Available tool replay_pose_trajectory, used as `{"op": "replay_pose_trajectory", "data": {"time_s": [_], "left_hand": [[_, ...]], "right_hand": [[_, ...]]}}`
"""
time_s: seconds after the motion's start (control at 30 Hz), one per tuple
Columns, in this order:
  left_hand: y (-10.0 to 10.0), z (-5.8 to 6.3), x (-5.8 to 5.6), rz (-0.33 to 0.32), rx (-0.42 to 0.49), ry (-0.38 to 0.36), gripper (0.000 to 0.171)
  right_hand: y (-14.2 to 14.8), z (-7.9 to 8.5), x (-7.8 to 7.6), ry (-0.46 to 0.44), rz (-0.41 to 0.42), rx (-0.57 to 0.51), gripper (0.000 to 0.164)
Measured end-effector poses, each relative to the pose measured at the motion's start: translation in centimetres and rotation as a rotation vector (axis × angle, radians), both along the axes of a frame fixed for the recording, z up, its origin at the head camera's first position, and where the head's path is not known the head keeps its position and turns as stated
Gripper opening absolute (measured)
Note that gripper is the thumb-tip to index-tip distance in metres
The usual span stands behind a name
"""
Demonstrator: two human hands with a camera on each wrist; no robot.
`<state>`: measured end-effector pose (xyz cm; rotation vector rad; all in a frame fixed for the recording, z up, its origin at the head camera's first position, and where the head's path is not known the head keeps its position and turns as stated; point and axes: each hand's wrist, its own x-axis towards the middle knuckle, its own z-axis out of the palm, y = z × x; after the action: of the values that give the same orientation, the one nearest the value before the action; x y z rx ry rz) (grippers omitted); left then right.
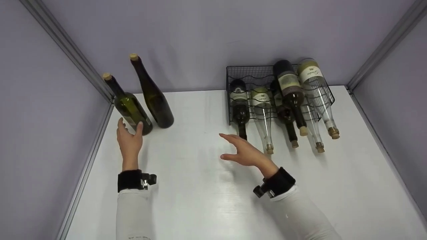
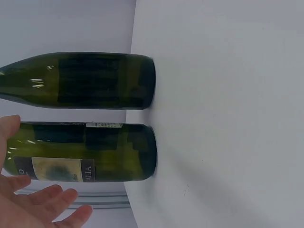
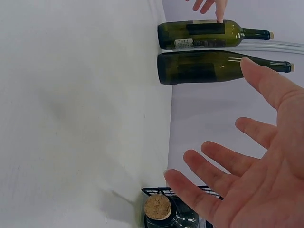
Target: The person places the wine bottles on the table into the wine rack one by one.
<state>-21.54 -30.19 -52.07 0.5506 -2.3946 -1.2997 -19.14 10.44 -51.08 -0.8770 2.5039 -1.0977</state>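
Observation:
Two corked green wine bottles stand upright at the back left. My left hand [image 1: 129, 141] is at the labelled wine bottle [image 1: 133, 108], thumb on one side and fingers on the other, spread rather than curled. In the left wrist view, that bottle's label [image 2: 57, 169] faces the fingers. Just right of it stands the taller, slimmer wine bottle [image 1: 155, 100], which nothing touches. My right hand [image 1: 245, 151] hovers over the table in front of the rack, fingers apart and holding nothing; its forearm side overlaps a dark bottle's neck in the head view.
A black wire wine rack [image 1: 250, 71] against the back wall holds several corked bottles in two layers, necks toward me. A clear bottle [image 1: 318, 90] and a dark bottle [image 1: 290, 86] lie on top. Grey walls [image 1: 200, 40] bound the white table [image 1: 193, 160] at back and sides.

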Motion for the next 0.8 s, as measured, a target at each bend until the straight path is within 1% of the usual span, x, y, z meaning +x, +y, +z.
{"op": "replay_pose_trajectory", "data": {"time_s": [0.17,0.4,0.53,0.63,0.8], "left_hand": [[-0.4,0.4,-1.1,0.0,0.038,0.011,0.085],[-0.9,1.0,-2.5,0.016,0.047,0.047,0.091],[-0.9,1.4,-3.1,0.032,0.058,0.075,0.095],[-0.7,1.7,-3.3,0.032,0.071,0.079,0.099],[-0.4,2.3,-4.0,0.051,0.077,0.08,0.102]], "right_hand": [[-0.4,0.0,0.0,-0.007,0.01,-0.015,0.076],[-1.0,0.0,0.0,-0.011,0.013,-0.003,0.076],[-1.4,-0.1,0.0,-0.038,0.019,-0.015,0.075],[-1.7,-0.1,0.1,-0.067,0.015,-0.021,0.075],[-2.1,-0.1,0.2,-0.065,0.024,-0.007,0.075]]}}
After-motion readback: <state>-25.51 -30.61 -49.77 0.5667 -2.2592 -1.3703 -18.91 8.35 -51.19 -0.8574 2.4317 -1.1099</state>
